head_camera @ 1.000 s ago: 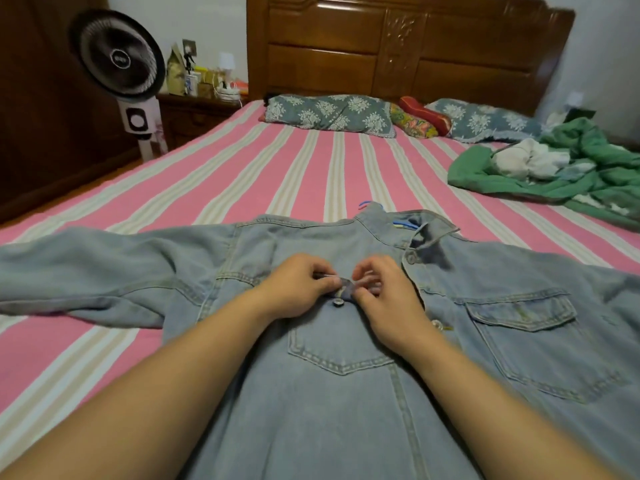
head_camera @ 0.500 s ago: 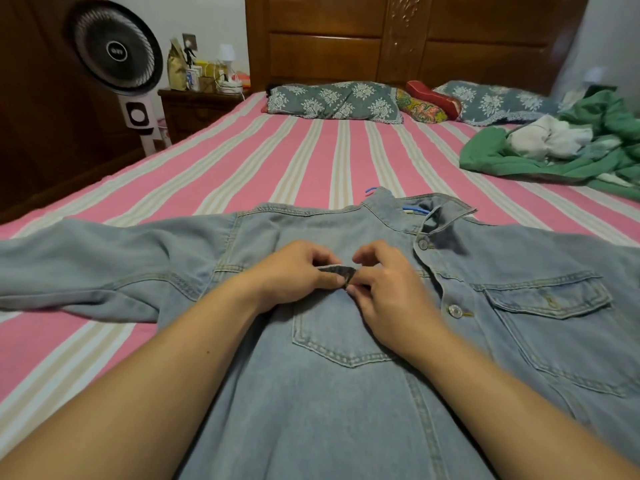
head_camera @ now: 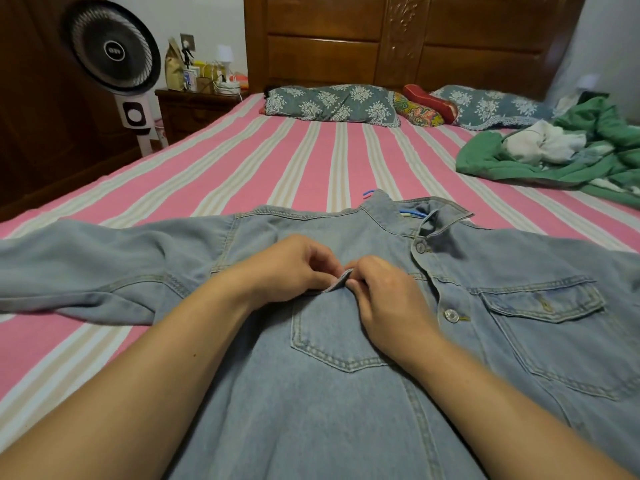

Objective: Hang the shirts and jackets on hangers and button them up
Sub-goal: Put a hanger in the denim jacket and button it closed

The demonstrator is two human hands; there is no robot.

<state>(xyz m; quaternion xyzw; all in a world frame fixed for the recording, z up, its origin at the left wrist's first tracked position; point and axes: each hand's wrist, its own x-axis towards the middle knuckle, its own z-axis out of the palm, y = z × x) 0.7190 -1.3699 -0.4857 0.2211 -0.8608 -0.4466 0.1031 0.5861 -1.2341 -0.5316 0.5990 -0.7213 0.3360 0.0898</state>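
Both hands, the left hand (head_camera: 294, 268) and right hand (head_camera: 384, 296), pinch the pocket flap (head_camera: 337, 282) of the denim jacket (head_camera: 346, 410); the hidden button may slip from its hole, I think.

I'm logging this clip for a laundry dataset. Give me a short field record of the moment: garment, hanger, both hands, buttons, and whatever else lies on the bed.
garment: light blue denim jacket, spread front-up on the pink striped bed sheet
hanger: blue plastic hanger inside the collar, hook poking out
left hand: pinches the chest pocket flap
right hand: pinches the same flap
placket buttons: two metal buttons fastened
elsewhere on bed: green crumpled garment, floral pillows
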